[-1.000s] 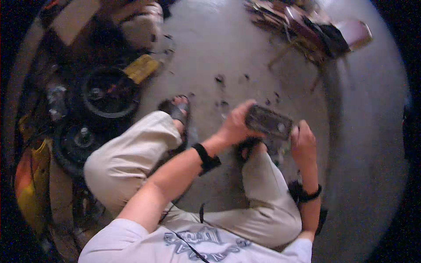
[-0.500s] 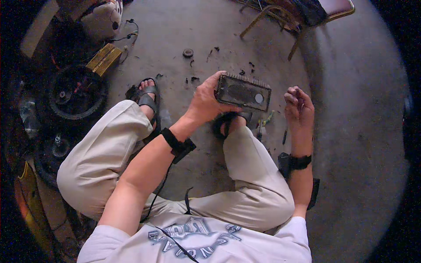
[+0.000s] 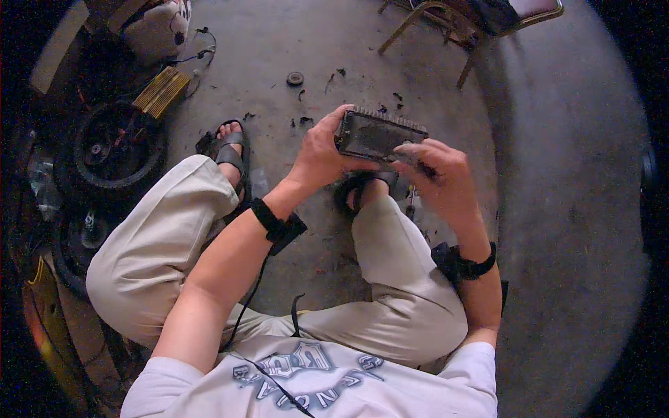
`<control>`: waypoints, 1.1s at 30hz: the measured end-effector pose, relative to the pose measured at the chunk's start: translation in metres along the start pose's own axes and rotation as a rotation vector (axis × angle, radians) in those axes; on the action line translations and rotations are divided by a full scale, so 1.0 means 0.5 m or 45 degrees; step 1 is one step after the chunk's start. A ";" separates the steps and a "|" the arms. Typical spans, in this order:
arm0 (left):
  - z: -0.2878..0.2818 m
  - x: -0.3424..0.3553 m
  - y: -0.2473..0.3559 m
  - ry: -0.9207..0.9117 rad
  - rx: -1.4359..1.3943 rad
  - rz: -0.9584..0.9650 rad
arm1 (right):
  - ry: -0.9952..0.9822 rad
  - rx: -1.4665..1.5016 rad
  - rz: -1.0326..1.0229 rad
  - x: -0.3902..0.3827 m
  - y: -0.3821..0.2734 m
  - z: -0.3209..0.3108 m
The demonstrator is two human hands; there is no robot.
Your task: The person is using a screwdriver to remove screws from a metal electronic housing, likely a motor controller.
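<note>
Grey concrete floor point(image 3: 557, 209), dim workshop, person seated low with knees up. Left hand point(image 3: 317, 157) clamps the near-left end of a dark rectangular metal finned casing point(image 3: 376, 134), thumb over the far edge, fingers underneath, a firm wrap. Right hand point(image 3: 439, 174) covers the casing's right end, fingers curled onto its face; cannot tell whether it pinches a small part or just presses. Casing sits up in the air between both hands, above the right sandalled foot point(image 3: 362, 188).

Judgement: to do this well, keep the left hand steady as the brace and let only the right fingertips work, casing level so loose bits don't drop.

Containers: the casing looks like a shallow open shell, its contents too dark to read. Black rubber wheel point(image 3: 118, 150) lies far left, hub parts inside. Yellow ribbed block point(image 3: 162, 92) beside it. Metal chair point(image 3: 474, 21) at far right.
</note>
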State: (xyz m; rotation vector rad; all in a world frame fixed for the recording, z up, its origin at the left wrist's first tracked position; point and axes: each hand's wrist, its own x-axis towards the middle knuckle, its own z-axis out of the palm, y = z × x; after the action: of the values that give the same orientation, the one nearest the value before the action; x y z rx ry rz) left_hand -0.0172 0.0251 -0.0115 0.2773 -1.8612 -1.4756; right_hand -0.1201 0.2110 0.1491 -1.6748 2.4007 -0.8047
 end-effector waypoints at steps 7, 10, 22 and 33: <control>-0.002 0.001 0.004 0.003 -0.004 -0.071 | 0.005 -0.361 -0.296 0.015 0.013 0.039; -0.004 0.003 0.010 0.005 0.041 -0.054 | 0.016 -0.447 -0.383 0.012 0.022 0.053; -0.003 -0.003 0.006 -0.023 0.076 -0.105 | 0.101 -0.496 -0.508 0.010 0.026 0.078; 0.002 -0.009 -0.004 -0.012 0.067 -0.040 | 0.050 -0.456 -0.499 0.006 0.039 0.084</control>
State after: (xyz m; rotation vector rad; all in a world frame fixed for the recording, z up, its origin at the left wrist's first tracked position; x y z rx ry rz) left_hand -0.0151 0.0279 -0.0151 0.3263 -1.9131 -1.4531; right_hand -0.1220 0.1980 0.1047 -2.3348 2.3833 -0.4632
